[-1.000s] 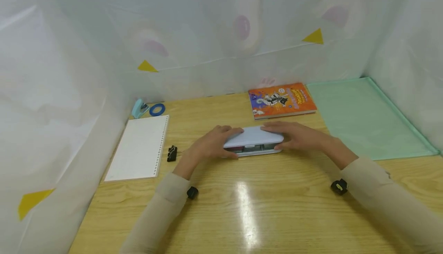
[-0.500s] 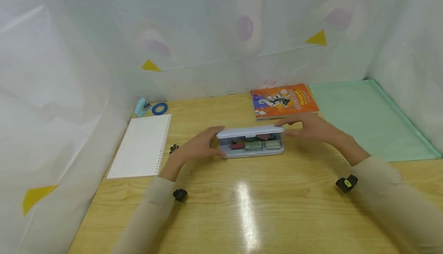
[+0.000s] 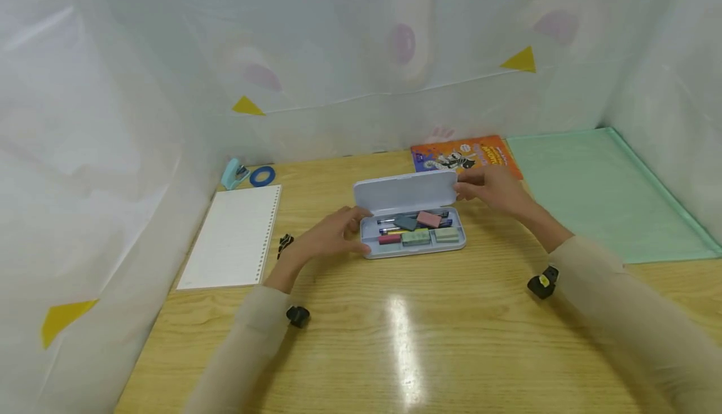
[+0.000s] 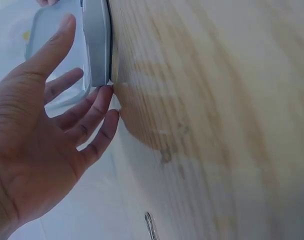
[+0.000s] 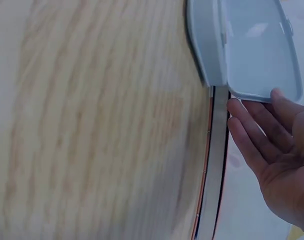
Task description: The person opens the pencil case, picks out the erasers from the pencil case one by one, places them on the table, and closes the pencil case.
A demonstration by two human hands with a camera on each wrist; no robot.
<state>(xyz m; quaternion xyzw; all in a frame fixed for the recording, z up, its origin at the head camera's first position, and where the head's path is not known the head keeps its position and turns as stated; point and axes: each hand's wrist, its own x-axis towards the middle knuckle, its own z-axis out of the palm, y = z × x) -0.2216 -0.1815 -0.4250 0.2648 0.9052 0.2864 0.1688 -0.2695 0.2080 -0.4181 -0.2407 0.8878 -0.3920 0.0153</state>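
Fingers of the left hand [image 3: 329, 238] lie straight and relaxed against the left end of one pencil case [image 3: 414, 238], which sits open at the middle of the table [image 3: 395, 339]. Fingers of the right hand [image 3: 493, 190] rest extended on the right edge of its raised lid [image 3: 405, 192]. Inside lie five erasers [image 3: 429, 218] and several pens. One book [image 3: 468, 154] lies behind.

Bright, even overhead light washes the wooden table [image 3: 451, 314], leaving a white glare streak near its centre. Shadows stay faint. Both wrist views are soft, the wood grain smeared.
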